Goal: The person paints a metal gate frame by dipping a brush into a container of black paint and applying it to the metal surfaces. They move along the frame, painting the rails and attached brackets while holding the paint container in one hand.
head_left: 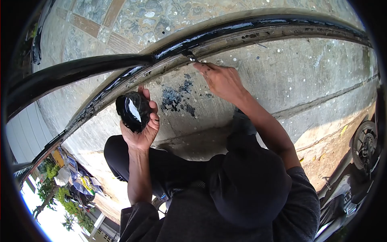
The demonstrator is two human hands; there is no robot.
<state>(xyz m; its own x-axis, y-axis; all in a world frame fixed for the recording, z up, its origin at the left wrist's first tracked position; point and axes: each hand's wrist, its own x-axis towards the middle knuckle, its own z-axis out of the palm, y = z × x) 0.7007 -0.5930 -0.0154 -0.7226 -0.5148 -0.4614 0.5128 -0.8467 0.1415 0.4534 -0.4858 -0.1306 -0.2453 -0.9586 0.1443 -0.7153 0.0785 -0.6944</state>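
Note:
My left hand is wrapped around a small round pot smeared with black, its mouth facing up. Glossy black paint inside it reflects the light. My right hand pinches a small dark paintbrush, whose bristle end is at the lower edge of a black-painted metal rail. Wet-looking shine runs along the rail's top. Dark smudges show on the fingers of both hands.
A thick black bar joins the rail from the left. Black paint stains mark the concrete below. Patterned stone tiles lie beyond the rail. A motorcycle wheel stands at right; plants and bags are at lower left.

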